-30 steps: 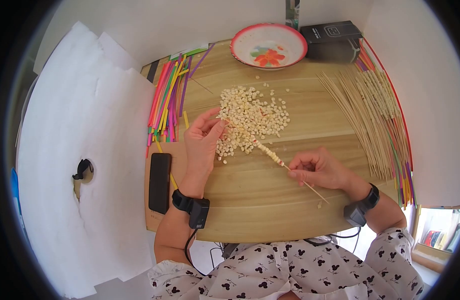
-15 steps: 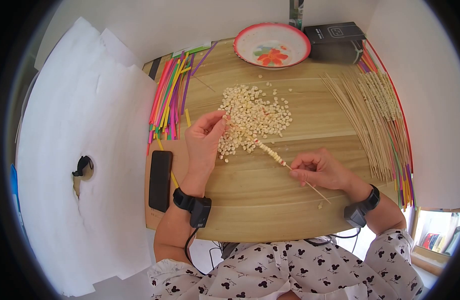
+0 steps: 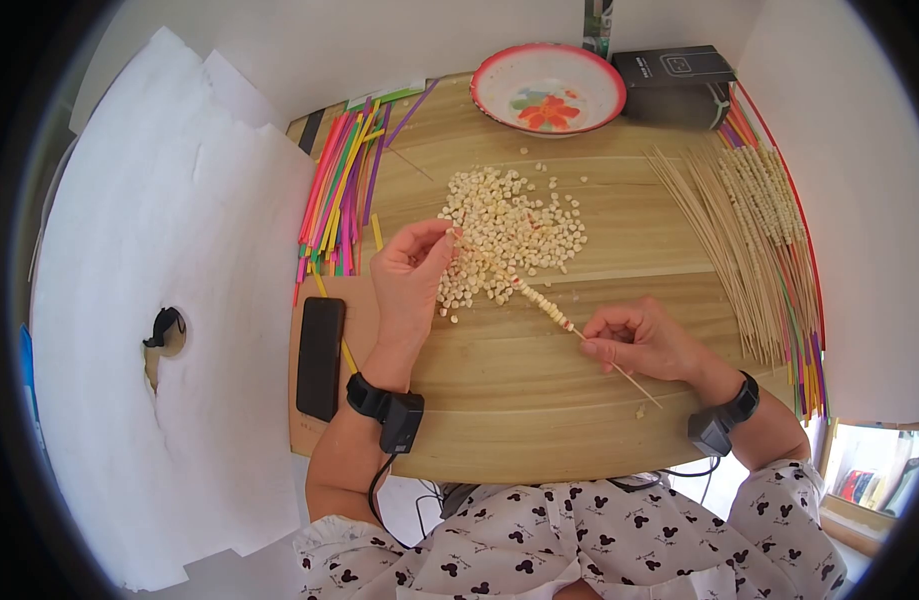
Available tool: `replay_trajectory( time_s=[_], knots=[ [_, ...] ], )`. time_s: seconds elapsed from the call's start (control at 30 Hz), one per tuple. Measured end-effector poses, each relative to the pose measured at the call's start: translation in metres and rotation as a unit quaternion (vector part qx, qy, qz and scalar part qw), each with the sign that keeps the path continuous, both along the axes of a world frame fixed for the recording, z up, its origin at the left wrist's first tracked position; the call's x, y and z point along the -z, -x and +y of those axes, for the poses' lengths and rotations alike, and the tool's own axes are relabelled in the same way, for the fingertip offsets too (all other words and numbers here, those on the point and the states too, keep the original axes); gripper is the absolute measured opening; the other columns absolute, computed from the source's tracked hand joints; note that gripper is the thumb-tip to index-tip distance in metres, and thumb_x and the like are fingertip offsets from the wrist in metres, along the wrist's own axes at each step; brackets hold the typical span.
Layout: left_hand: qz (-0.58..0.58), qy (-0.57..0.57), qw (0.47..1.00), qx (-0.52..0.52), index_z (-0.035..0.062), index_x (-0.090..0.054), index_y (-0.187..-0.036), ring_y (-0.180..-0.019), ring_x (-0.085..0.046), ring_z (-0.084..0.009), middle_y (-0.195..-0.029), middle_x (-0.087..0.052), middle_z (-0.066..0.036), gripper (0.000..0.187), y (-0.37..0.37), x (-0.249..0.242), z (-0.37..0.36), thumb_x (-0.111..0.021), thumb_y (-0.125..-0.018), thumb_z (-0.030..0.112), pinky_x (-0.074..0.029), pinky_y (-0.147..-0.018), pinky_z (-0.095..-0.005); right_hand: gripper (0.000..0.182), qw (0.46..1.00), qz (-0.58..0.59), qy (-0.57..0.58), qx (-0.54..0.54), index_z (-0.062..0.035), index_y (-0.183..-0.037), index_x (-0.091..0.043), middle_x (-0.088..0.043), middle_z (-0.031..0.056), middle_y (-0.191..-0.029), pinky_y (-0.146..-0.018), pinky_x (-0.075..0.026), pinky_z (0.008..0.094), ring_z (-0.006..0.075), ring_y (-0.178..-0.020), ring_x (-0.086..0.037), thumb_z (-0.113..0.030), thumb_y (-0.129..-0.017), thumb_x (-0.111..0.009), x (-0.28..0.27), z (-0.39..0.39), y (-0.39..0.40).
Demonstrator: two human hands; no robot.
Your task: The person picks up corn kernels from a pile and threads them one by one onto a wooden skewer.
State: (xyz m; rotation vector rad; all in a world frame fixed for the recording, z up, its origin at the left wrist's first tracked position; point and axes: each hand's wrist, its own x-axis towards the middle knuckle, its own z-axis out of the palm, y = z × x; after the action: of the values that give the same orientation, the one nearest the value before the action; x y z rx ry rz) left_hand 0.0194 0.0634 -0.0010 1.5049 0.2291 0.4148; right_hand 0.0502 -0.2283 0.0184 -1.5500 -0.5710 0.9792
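My right hand [image 3: 639,340] pinches a thin bamboo skewer [image 3: 639,385], which slants up and left across the table. Pale corn kernels [image 3: 544,303], a few of them reddish, are threaded along its middle. At its far end, above the pile, my left hand [image 3: 411,270] has thumb and forefinger closed on a small pale corn kernel [image 3: 454,233]. The skewer's tip is hard to pick out against the loose kernels. Below and around that end spreads a heap of loose corn kernels [image 3: 529,230].
Colored strips [image 3: 334,200] and a black phone [image 3: 321,358] lie on the left. A red-rimmed enamel basin [image 3: 494,105] and black box [image 3: 674,85] stand at the back. Bare skewers [image 3: 714,240] and kernel-loaded skewers [image 3: 764,190] lie right. White panels [image 3: 209,230] flank the table.
The view has shifted very slightly. Both hands keep nearly the same place and hold; the skewer hardly moves.
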Motion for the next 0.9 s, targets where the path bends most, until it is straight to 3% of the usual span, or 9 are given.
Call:
replay_trajectory(
  time_s=[0.3,0.37,0.57,0.9],
  knots=[
    [-0.033,-0.077,0.996,-0.018,-0.0019,-0.066,-0.102,-0.082,-0.061,-0.0065,-0.092,-0.068,-0.004,0.014,0.003,-0.003,-0.009,-0.061,-0.088,-0.002,-0.049,-0.072,-0.0197,0.014,1.000,0.006,0.011,-0.005,-0.0011,-0.094,-0.063,-0.059,-0.0024,-0.069,-0.050,-0.040,0.0183,0.0025,-0.061,-0.054,-0.015,-0.093,-0.063,-0.001,0.000,-0.001],
    [-0.028,-0.210,0.977,-0.023,-0.0024,-0.065,-0.104,-0.084,-0.063,-0.0090,-0.096,-0.069,-0.007,0.015,0.006,-0.004,-0.008,-0.061,-0.089,0.000,-0.051,-0.075,-0.0216,0.014,1.000,0.010,0.014,-0.008,-0.0011,-0.095,-0.063,-0.059,-0.0023,-0.069,-0.051,-0.041,0.0184,0.0025,-0.061,-0.054,-0.015,-0.093,-0.063,-0.003,0.000,-0.001],
    [-0.019,-0.108,0.994,-0.005,-0.0034,-0.064,-0.105,-0.085,-0.063,-0.0101,-0.098,-0.068,-0.007,0.016,0.005,-0.001,-0.010,-0.061,-0.089,-0.001,-0.050,-0.076,-0.0220,0.015,0.999,0.035,0.018,0.005,-0.0013,-0.097,-0.063,-0.061,-0.0017,-0.073,-0.050,-0.041,0.0179,0.0026,-0.063,-0.056,-0.015,-0.092,-0.064,-0.001,0.000,-0.001],
    [0.028,-0.106,0.993,0.047,-0.0030,-0.064,-0.107,-0.089,-0.064,-0.0114,-0.103,-0.067,-0.008,0.018,0.015,-0.007,-0.033,-0.060,-0.090,-0.001,-0.051,-0.080,-0.0240,0.014,0.998,0.054,-0.001,0.032,-0.0019,-0.097,-0.064,-0.062,-0.0017,-0.074,-0.049,-0.040,0.0179,0.0021,-0.061,-0.055,-0.015,-0.093,-0.063,0.000,0.004,-0.005]
  ],
)
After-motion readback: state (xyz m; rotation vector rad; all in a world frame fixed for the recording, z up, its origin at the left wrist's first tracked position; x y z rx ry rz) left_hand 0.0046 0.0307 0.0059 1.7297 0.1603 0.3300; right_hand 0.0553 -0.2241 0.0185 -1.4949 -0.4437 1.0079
